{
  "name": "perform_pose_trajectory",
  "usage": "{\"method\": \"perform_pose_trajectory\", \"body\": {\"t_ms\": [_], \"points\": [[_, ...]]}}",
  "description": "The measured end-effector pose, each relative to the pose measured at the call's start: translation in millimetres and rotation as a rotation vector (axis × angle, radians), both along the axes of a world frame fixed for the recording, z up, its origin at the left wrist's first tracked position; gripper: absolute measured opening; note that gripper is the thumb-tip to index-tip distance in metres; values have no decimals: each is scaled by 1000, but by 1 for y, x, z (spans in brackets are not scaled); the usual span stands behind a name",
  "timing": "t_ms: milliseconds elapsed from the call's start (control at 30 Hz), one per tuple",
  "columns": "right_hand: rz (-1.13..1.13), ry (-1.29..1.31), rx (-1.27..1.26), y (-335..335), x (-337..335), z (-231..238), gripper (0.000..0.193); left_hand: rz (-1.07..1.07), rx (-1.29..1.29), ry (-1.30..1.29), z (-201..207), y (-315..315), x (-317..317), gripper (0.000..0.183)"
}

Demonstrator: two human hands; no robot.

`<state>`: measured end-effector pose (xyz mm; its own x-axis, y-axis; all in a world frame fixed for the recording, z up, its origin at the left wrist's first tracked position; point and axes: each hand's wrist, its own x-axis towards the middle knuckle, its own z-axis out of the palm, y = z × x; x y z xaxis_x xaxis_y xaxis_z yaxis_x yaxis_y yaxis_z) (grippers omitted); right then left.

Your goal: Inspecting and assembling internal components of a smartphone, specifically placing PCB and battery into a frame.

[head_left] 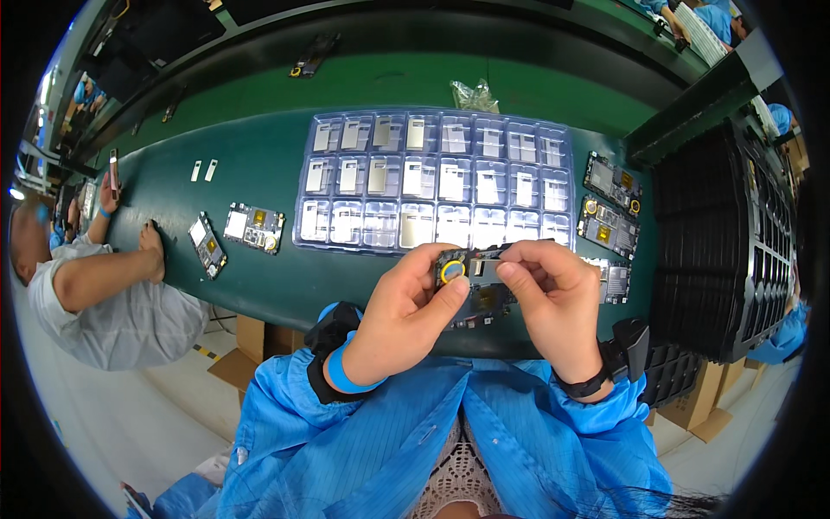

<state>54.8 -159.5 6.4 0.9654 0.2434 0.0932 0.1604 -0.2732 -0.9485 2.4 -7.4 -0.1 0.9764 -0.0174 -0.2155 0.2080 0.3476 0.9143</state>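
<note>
A dark circuit board (469, 259) with a round, yellow-ringed part is held up in front of me over the near table edge. My left hand (402, 303) grips its left end, the thumb lying across its face by the yellow ring. On the board's right part lies a notched, flat metal shield cover (486, 270). The thumb and forefinger of my right hand (553, 281) pinch at that cover's right end; the fingertips hide the exact contact. Just below, partly covered by my hands, is another circuit board (486, 303).
Beyond my hands, a clear plastic tray (304, 199) holds metal covers in its compartments. Circuit boards (255, 227) lie left, with two small metal strips (211, 170) farther back. More boards (608, 227) lie right, beside stacked black crates (705, 233). A person (121, 277) sits at left.
</note>
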Motion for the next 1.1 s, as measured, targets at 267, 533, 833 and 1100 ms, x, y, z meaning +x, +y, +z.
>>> {"method": "perform_pose_trajectory", "body": {"t_ms": [267, 533, 833, 1100], "points": [[-114, -1, -103, 7, -9, 16, 11, 147, 162, -107, -4, -6, 0, 15], [-50, -126, -112, 1, -4, 10, 8, 139, 132, -121, -6, -8, -2, 17], [8, 12, -8, -6, 0, 7, 8, 51, 137, -120, -2, -3, 0, 24], [-17, -40, -24, -3, 0, 6, 8, 63, 137, -123, -3, -5, 0, 21]]}}
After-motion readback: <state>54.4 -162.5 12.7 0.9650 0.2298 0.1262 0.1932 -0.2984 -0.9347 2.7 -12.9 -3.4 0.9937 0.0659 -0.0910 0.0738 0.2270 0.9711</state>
